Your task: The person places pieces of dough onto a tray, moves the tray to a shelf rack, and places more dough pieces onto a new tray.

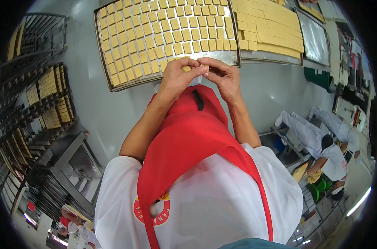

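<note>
Two bare hands meet above the near edge of a metal tray (pixel 226 56), a little right of that edge's middle. The left hand (pixel 177 78) has its thumb and forefinger pinched together on a small dough piece (pixel 204 67), and the right hand (pixel 226 79) grips the same piece from the other side with thumb and bent fingers. The piece is held up between the fingertips, partly hidden by them.

Rows of pale yellow rectangles (pixel 177 36) cover most of the tray, from the far edge to the near left corner; bare metal shows toward the near right corner. Just beyond the tray's right edge lie flat dough strips (pixel 279 31), overlapping in layers. The person wears a red apron (pixel 188 133) over a white shirt (pixel 226 195). Well apart to the left stand racks (pixel 35 99) of loaded trays; to the right, a co-worker (pixel 334 162) in white reaches toward yellow material.
</note>
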### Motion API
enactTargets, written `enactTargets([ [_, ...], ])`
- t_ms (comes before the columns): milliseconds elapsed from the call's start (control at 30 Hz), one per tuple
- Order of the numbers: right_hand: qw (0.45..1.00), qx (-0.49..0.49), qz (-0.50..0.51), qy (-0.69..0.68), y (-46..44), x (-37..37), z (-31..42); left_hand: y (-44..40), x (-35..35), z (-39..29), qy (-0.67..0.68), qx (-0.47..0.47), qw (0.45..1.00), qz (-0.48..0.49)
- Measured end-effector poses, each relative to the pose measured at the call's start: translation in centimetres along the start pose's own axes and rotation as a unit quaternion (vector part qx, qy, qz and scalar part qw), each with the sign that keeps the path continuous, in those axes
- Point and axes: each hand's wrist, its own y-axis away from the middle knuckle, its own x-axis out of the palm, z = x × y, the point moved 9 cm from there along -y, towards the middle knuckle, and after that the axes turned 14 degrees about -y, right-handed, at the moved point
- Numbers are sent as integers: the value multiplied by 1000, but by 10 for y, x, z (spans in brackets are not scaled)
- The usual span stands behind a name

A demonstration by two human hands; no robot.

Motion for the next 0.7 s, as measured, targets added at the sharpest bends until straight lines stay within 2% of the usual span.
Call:
enactTargets([
  [100,1000,-3,12,-3,-4,-6,1,1,-5,-3,-70,16,997,-35],
  [167,1000,-22,11,4,-9,-9,5,8,-18,-30,-220,181,945,-162],
  [200,989,-63,-16,134,-11,-11,17,9,-17,-32,-221,181,945,-161],
  [267,921,-148,-62,355,-14,-13,32,29,-12,-63,-417,294,814,-278],
  [300,921,-148,-62,355,-17,-15,31,27,-10,-60,-417,293,814,-278],
  [367,811,-213,-25,545,-19,-1,35,20,4,-49,-516,295,766,-243],
  [500,841,-171,-24,513,-20,-6,29,16,14,-44,-562,274,748,-222],
  [700,881,-152,-102,436,-23,-15,18,15,12,-46,-549,277,757,-221],
])
